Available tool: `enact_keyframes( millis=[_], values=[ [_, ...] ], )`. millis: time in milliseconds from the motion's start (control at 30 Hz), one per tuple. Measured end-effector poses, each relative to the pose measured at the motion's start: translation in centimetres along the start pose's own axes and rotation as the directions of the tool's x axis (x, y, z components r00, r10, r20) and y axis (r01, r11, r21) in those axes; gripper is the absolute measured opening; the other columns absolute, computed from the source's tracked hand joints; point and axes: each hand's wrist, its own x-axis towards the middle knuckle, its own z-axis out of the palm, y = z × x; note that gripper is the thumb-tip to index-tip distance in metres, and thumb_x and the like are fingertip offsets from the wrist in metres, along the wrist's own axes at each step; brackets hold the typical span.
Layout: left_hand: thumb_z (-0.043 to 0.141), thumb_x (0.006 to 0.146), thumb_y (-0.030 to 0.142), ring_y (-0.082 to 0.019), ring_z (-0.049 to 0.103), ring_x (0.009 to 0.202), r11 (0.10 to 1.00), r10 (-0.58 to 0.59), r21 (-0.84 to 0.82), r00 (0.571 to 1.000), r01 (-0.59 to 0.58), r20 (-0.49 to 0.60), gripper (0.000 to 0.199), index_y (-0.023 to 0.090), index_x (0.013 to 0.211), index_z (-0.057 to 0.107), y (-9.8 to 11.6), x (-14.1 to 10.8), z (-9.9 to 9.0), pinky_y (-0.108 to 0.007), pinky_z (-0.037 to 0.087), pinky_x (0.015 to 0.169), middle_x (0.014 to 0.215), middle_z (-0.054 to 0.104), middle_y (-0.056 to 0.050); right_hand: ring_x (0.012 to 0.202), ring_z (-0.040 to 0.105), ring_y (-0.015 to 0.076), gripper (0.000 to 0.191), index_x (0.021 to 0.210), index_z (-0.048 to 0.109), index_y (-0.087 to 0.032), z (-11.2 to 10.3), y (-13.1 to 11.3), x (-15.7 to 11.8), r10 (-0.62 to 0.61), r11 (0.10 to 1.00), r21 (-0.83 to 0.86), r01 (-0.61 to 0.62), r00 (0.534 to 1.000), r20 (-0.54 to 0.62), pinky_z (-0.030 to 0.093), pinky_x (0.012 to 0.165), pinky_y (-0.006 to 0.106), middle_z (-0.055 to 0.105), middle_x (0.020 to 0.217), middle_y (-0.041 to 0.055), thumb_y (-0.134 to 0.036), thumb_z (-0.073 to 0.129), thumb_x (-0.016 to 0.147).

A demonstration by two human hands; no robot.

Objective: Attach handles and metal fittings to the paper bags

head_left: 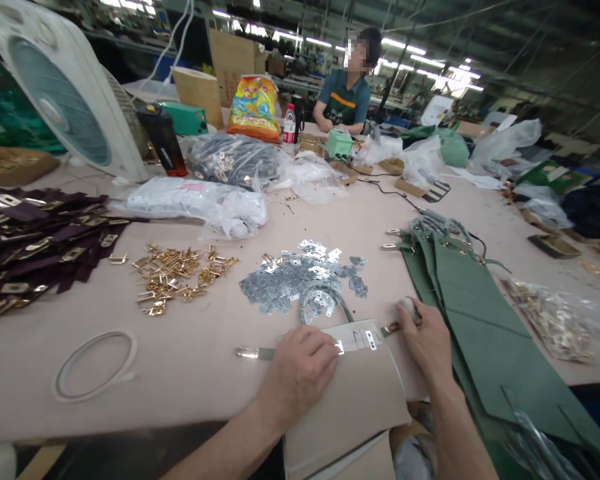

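Note:
A beige leather panel lies at the table's front edge, its lower part hanging toward me. Small flat metal plates sit on the pale strip along its top. My left hand presses on the panel's upper left, fingers curled together over the edge. Beyond it a green tab with a shiny metal clasp sticks out to the left. My right hand is closed at the upper right corner, by a strap end with a metal fitting. A pale rounded thing shows at its fingertips; its kind is unclear.
Ahead lie a heap of silver plates and gold fittings. Stacked green leather pieces are at right, maroon straps at left. A tape roll, a fan and plastic bags stand around. A co-worker sits opposite.

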Motion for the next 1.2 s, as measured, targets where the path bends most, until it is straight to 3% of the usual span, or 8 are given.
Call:
enact_keyframes(
  millis=[67, 167, 233, 300, 467, 733, 933, 1200],
  values=[
    [0.061, 0.101, 0.024, -0.021, 0.059, 0.103, 1.000, -0.015, 0.010, 1.000, 0.015, 0.008, 0.006, 0.024, 0.105, 0.065, -0.2, -0.1, 0.0, -0.041, 0.049, 0.085, 0.110, 0.072, 0.001, 0.092, 0.062, 0.0253, 0.055, 0.126, 0.067, -0.020, -0.7, -2.6, -0.7, 0.117, 0.925, 0.368, -0.096, 0.992, -0.037, 0.049, 0.090, 0.045, 0.068, 0.107, 0.0107, -0.059, 0.062, 0.088],
    [0.058, 0.103, 0.027, -0.022, 0.059, 0.103, 0.999, -0.034, 0.014, 0.999, 0.033, 0.014, 0.007, 0.023, 0.103, 0.064, -0.5, -0.1, 0.0, -0.041, 0.048, 0.085, 0.108, 0.071, 0.001, 0.077, 0.059, 0.0175, 0.049, 0.121, 0.065, -0.023, -1.4, -7.9, -2.4, 0.233, 0.376, 0.907, -0.190, 0.967, 0.106, 0.050, 0.073, 0.034, 0.064, 0.096, 0.0037, -0.052, 0.066, 0.082],
    [0.057, 0.103, 0.027, -0.022, 0.058, 0.102, 0.999, -0.038, 0.015, 0.999, 0.038, 0.010, 0.009, 0.022, 0.103, 0.064, -0.5, -0.1, 0.1, -0.041, 0.048, 0.085, 0.108, 0.071, 0.000, 0.066, 0.054, 0.0134, 0.041, 0.105, 0.067, -0.021, -1.2, -11.2, -4.0, 0.183, 0.090, 0.963, -0.253, 0.955, 0.233, 0.048, 0.063, 0.030, 0.059, 0.083, 0.0007, -0.055, 0.065, 0.082],
    [0.056, 0.104, 0.027, -0.022, 0.058, 0.102, 0.999, -0.038, 0.010, 0.999, 0.038, 0.008, 0.009, 0.022, 0.102, 0.063, -0.5, -0.1, 0.1, -0.041, 0.048, 0.085, 0.107, 0.071, -0.001, 0.052, 0.043, 0.0096, 0.043, 0.081, 0.063, -0.020, -0.3, -13.6, -5.6, 0.136, 0.005, 0.969, -0.248, 0.960, 0.245, 0.039, 0.052, 0.025, 0.047, 0.064, -0.0041, -0.061, 0.059, 0.090],
    [0.055, 0.103, 0.026, -0.022, 0.059, 0.101, 0.999, -0.048, -0.004, 0.999, 0.048, 0.018, 0.011, 0.021, 0.100, 0.064, -0.7, -0.1, 0.2, -0.040, 0.049, 0.085, 0.104, 0.071, -0.001, 0.044, 0.034, 0.0077, 0.036, 0.067, 0.048, -0.019, 2.5, -15.2, -8.5, 0.146, 0.043, 0.997, -0.069, 0.987, 0.063, 0.032, 0.046, 0.023, 0.039, 0.055, -0.0064, -0.036, 0.053, 0.098],
    [0.050, 0.105, 0.027, -0.022, 0.059, 0.102, 0.996, -0.081, -0.022, 0.995, 0.082, 0.062, 0.015, 0.022, 0.102, 0.064, -1.1, -0.2, 0.2, -0.041, 0.049, 0.088, 0.104, 0.070, -0.003, 0.041, 0.032, 0.0088, 0.031, 0.065, 0.048, -0.020, 3.7, -15.7, -10.4, 0.061, 0.122, 0.985, 0.125, 0.989, -0.133, 0.032, 0.045, 0.025, 0.036, 0.051, -0.0062, -0.025, 0.046, 0.096],
    [0.050, 0.104, 0.027, -0.022, 0.060, 0.098, 0.995, -0.088, -0.052, 0.995, 0.091, 0.056, 0.016, 0.022, 0.099, 0.064, -1.4, -0.3, 0.0, -0.040, 0.049, 0.085, 0.100, 0.070, -0.003, 0.041, 0.030, 0.0096, 0.030, 0.065, 0.047, -0.020, 4.4, -16.3, -10.6, 0.098, 0.165, 0.975, 0.146, 0.982, -0.164, 0.032, 0.044, 0.025, 0.035, 0.051, -0.0056, -0.021, 0.043, 0.095],
    [0.051, 0.103, 0.025, -0.020, 0.060, 0.092, 0.996, -0.060, -0.070, 0.998, 0.061, 0.017, 0.019, 0.021, 0.093, 0.067, -1.7, -0.3, -0.1, -0.036, 0.050, 0.081, 0.092, 0.068, -0.006, 0.042, 0.033, 0.0102, 0.034, 0.063, 0.045, -0.021, 5.3, -18.3, -10.3, 0.117, 0.375, 0.910, 0.174, 0.966, -0.232, 0.029, 0.041, 0.026, 0.036, 0.051, -0.0057, -0.021, 0.050, 0.096]
  ],
)
